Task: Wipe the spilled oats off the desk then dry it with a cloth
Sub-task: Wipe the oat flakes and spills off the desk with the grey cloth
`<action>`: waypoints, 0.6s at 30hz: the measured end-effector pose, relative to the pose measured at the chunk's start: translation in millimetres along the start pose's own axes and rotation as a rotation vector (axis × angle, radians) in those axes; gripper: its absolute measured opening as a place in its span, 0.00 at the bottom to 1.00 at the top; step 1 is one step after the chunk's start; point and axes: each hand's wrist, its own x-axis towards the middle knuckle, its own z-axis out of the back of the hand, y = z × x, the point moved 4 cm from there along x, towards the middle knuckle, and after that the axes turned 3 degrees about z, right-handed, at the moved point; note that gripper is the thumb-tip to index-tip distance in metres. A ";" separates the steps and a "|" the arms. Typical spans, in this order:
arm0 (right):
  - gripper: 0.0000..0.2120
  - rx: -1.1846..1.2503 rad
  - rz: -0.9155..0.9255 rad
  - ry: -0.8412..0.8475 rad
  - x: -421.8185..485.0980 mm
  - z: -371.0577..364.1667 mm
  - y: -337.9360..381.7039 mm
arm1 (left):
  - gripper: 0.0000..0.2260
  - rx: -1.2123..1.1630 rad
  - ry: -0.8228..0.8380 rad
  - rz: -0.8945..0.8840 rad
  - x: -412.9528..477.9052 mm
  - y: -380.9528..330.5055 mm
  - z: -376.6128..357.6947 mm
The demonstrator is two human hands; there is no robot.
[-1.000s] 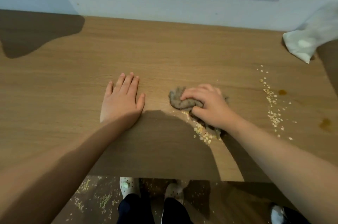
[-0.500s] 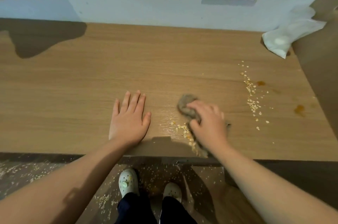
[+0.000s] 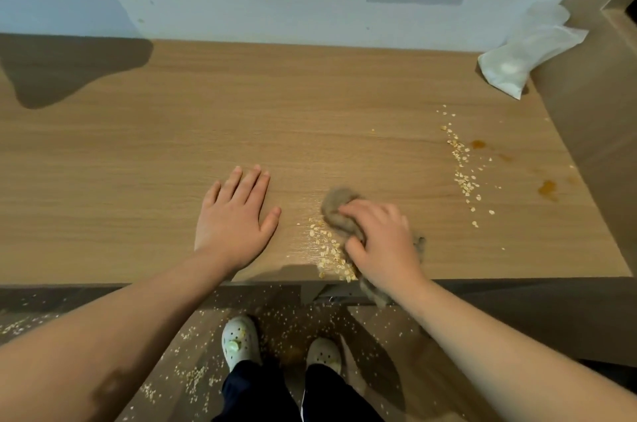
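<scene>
**Head view**

- Tabletop (image 3: 172, 145): wood-grain, set against a pale wall.
- Left hand (image 3: 234, 225): laid flat on the tabletop, fingers straight and close together, nothing held. Its pose is unchanged over the last second.
- Right hand (image 3: 382, 242): fingers curled round a grey-brown rag (image 3: 339, 211), which is pressed onto the tabletop near the front edge. A tail of the rag is seen hanging over that edge under the wrist.
- Oats (image 3: 331, 252): a loose heap touching the rag's left side, between the two hands, with the nearest flakes at the very edge. A second ago the heap was recorded further in from the edge, so it has been dragged toward the person with the rag. This stroke is judged nearly complete.
- Second line of oats (image 3: 463, 166): well apart to the right, not disturbed in that second. At least one more pass is judged necessary.
- Amber spots (image 3: 547, 187): wet-looking, just beside that line.
- White cloth (image 3: 517, 56): crumpled in the far right corner, untouched. Drying is judged not yet begun.
- Floor (image 3: 193, 376): oats are scattered around a pair of pale shoes (image 3: 239, 340).
</scene>
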 end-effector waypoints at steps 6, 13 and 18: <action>0.20 0.117 -0.359 -0.393 29.4 30.3 -51.0 | 0.34 0.022 -0.019 -0.026 -1.0 3.5 2.7; 0.23 0.028 -0.488 -0.443 109.2 37.6 -69.4 | 0.34 0.002 -0.007 -0.035 4.5 6.0 -2.1; 0.20 -0.058 -0.238 -0.224 139.7 36.9 -48.5 | 0.33 -0.020 -0.004 -0.060 5.9 7.3 -2.8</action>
